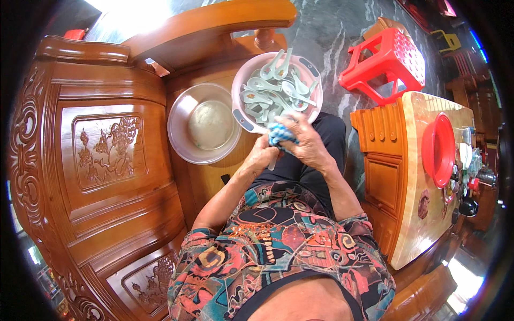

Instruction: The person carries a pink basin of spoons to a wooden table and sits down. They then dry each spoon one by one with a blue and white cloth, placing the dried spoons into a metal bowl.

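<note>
A blue-and-white cloth (280,135) is bunched between my two hands, above my lap. My left hand (263,152) grips a spoon by its pale handle (272,163), which sticks out below the fist; the rest of the spoon is hidden. My right hand (304,140) is closed around the cloth, its fingers slightly blurred. Just beyond the hands, a pink-and-white plastic basin (237,76) holds many pale soup spoons (261,84), some with flower patterns. To its left, a translucent plastic basin (180,136) stands on the wooden bench seat, its bottom pale and shiny.
A carved wooden backrest (108,148) rises at the left, and a curved armrest (217,20) lies beyond the basins. At the right stand a red plastic stool (381,66) and a stone-topped table (417,224) bearing a red basin (438,150) and small tableware.
</note>
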`<control>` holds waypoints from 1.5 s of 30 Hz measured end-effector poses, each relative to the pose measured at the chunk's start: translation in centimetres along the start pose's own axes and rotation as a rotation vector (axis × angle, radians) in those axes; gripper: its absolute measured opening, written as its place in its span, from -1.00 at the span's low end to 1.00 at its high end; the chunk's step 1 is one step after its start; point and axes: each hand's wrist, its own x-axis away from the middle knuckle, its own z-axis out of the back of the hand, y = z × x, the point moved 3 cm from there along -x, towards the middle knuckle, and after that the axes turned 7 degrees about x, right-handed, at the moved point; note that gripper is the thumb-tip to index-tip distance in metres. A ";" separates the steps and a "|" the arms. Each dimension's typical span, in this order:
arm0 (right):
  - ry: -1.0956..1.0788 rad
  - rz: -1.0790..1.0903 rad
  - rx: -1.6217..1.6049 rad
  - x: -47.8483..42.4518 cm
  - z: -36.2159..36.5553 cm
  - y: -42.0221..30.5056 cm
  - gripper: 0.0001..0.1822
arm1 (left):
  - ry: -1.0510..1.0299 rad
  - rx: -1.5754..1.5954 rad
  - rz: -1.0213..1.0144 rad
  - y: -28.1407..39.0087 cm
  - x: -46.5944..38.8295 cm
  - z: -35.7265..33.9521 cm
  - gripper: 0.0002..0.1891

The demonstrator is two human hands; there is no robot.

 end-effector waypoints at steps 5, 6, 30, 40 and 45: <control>-0.116 -0.052 0.099 1.1 -1.6 3.1 -0.52 | 0.025 -0.172 -0.078 -0.5 0.3 -0.5 -0.67; -0.079 -0.030 0.101 1.2 -1.8 3.2 -0.53 | 0.046 -0.192 -0.092 -0.6 0.4 -0.5 -0.70; 0.134 -0.500 -0.930 2.4 -3.9 1.6 -0.78 | 0.280 -0.502 -0.494 0.1 1.6 -1.5 -0.86; -0.008 0.086 0.224 1.0 0.3 1.9 -0.73 | 0.145 -1.101 -0.566 0.4 1.7 -0.4 -0.80; -0.197 0.300 0.457 1.3 -0.6 0.8 -0.75 | -0.012 -1.252 -0.523 0.6 1.5 -0.1 -0.80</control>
